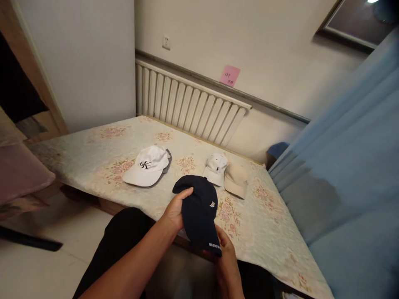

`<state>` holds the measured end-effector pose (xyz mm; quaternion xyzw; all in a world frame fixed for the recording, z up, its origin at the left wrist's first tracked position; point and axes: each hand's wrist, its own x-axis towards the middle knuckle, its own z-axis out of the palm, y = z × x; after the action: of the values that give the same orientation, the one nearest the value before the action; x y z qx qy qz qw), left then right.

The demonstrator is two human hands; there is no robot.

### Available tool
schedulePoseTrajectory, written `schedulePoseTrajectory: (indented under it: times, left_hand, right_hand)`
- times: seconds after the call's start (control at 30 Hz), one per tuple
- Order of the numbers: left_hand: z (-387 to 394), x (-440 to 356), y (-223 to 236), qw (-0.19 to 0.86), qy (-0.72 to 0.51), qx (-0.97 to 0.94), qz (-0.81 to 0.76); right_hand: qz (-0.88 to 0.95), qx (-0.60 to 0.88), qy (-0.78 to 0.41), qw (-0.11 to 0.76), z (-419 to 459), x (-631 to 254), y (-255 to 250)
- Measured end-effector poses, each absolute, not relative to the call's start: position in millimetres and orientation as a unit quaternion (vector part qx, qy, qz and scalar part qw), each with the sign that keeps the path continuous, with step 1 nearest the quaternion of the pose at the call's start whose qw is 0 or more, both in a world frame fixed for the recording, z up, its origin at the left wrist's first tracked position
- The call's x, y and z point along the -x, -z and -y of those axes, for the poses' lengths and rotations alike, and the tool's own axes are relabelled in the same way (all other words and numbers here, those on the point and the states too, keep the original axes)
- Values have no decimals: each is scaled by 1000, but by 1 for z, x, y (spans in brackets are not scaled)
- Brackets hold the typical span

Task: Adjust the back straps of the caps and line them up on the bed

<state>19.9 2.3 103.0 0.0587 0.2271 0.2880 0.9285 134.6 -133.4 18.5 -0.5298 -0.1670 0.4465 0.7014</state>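
Note:
A dark navy baseball cap (199,211) with a small white emblem and white lettering on its brim is held above the near edge of the bed. My left hand (176,212) grips the cap's left side, thumb on top and the other fingers hidden beneath. At the brim's right edge, my right hand (227,249) holds on with its fingers partly behind it. Just beyond lie a white cap (215,168) with a small dark logo and a beige cap (236,180), side by side. Farther left, a white cap (148,166) with black letters rests against a grey one (168,160).
The caps lie on a bed with a flowered cover (93,153). Behind it run a white radiator (187,104) and a wall with a pink note (230,75). A blue curtain (349,166) hangs at the right. Another blue item (277,149) sits in the far corner.

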Motion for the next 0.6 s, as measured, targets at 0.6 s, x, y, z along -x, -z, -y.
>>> schedulePoseTrajectory:
  times: [0.6]
  left_hand:
    - [5,-25,-96,886,-357,-185,-228]
  right_hand:
    - [333,686,-294,576,156,-107,-25]
